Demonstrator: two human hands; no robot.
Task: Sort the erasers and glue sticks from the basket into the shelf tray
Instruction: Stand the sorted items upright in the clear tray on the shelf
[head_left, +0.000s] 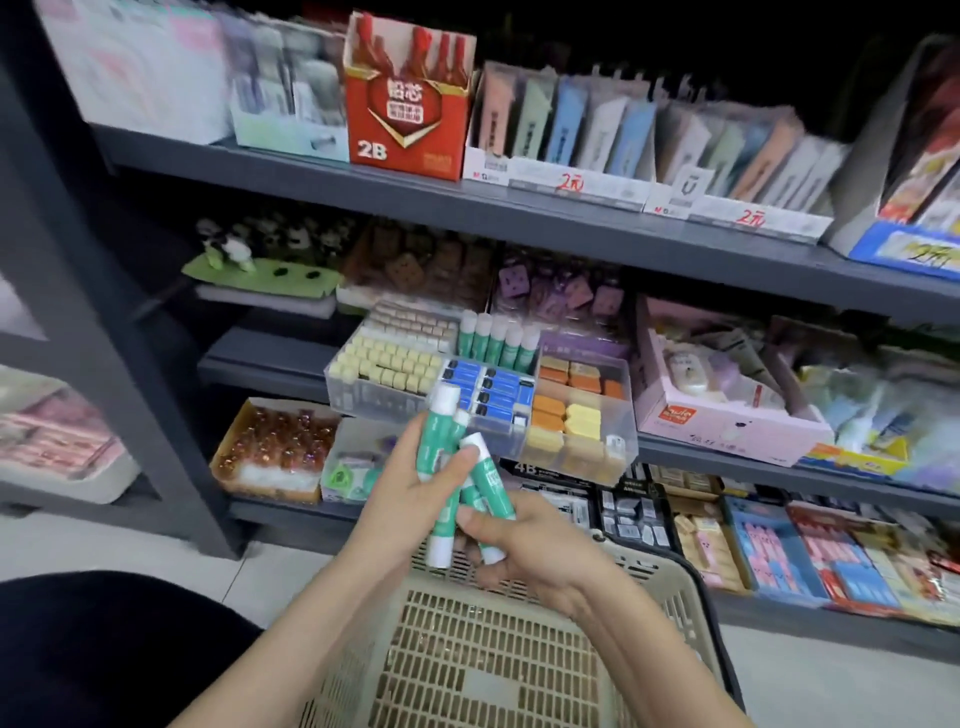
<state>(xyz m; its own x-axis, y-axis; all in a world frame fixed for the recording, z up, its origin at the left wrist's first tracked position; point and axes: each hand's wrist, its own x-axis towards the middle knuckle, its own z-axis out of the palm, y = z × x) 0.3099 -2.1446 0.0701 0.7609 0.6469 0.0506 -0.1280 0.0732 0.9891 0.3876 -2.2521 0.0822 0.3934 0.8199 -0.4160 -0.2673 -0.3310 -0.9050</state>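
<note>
My left hand (402, 499) and my right hand (524, 545) together hold a bunch of green glue sticks with white caps (441, 447) above the beige mesh basket (483, 670). The left hand grips the taller sticks; the right hand's fingers curl round the lower ones (491, 493). Just beyond, on the middle shelf, stands the clear divided tray (363, 400). It holds cream erasers (395, 358), blue-wrapped erasers (493, 387), orange and yellow erasers (569, 410), and a row of upright green glue sticks (501, 340).
A pink box (727, 421) of small goods sits right of the tray. A red 2B lead box (410, 98) and card packs fill the upper shelf. Boxed stationery lines the lowest shelf (779, 551). The dark shelf post (130, 332) stands at left.
</note>
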